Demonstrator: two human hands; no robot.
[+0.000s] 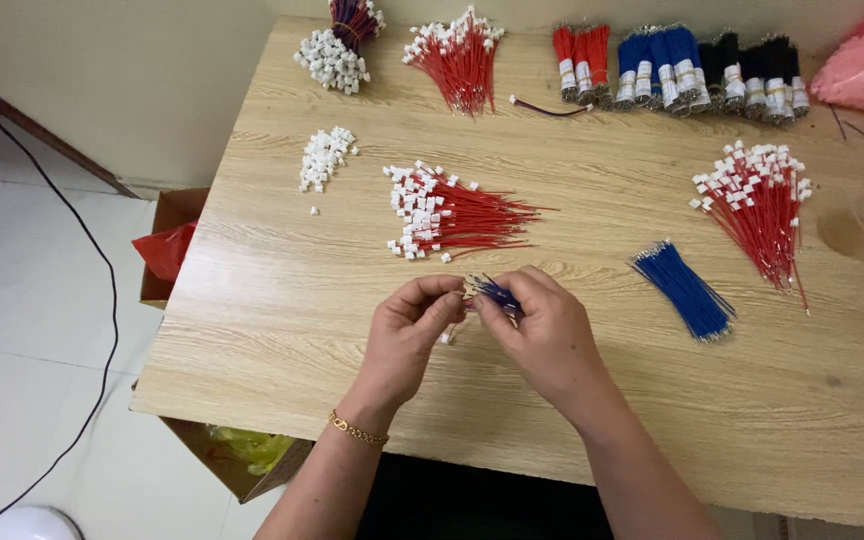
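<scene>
I see my left hand (410, 325) pinching a white plug, right hand (542, 335) gripping blue wires (495, 293). Beyond them, one red plugged pile (447, 213) looks finished; loose blue wires (684, 290) remain.

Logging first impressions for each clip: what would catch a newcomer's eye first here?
Likely the two hands meeting at the table's near middle, the left hand and right hand pinching a small bunch of blue wires between them. Just beyond lies a fan of red wires with white connectors, with a similar fan to the right. Banded red, blue and black wire bundles line the far edge of the wooden table.
</scene>
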